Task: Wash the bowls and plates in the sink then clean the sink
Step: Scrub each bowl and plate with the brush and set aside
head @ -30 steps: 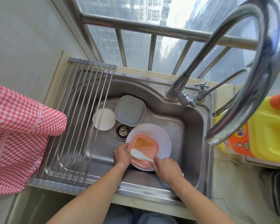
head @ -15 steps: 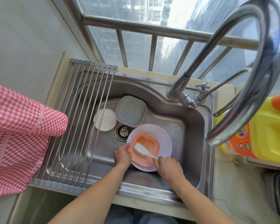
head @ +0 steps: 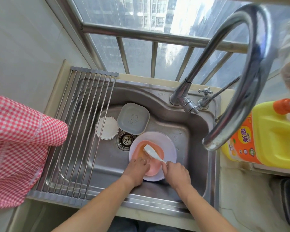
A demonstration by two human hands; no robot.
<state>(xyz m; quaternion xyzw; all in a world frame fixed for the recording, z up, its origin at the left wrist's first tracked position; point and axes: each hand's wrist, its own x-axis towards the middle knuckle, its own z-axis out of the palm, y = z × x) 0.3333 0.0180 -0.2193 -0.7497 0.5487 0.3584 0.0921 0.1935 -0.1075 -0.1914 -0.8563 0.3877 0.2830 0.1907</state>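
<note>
In the steel sink (head: 182,131) a pink square bowl (head: 153,168) with an orange smear sits on a pale round plate (head: 170,148). My left hand (head: 136,169) holds the bowl's near-left rim. My right hand (head: 177,172) grips the handle of a white dish brush (head: 151,152), whose head lies inside the bowl on the smear. Behind them lie a grey square dish (head: 133,118) with a bear print and a small white round plate (head: 107,128), next to the drain (head: 126,138).
A roll-up drying rack (head: 77,131) covers the sink's left part. A red checked cloth (head: 20,148) hangs at the left. The curved faucet (head: 241,81) arches over the right side. A yellow detergent jug (head: 271,134) stands on the right counter. Window bars run behind.
The brush head has slid from the bowl's near edge to its far-left part, over the orange smear. My left hand has stayed on the rim.
</note>
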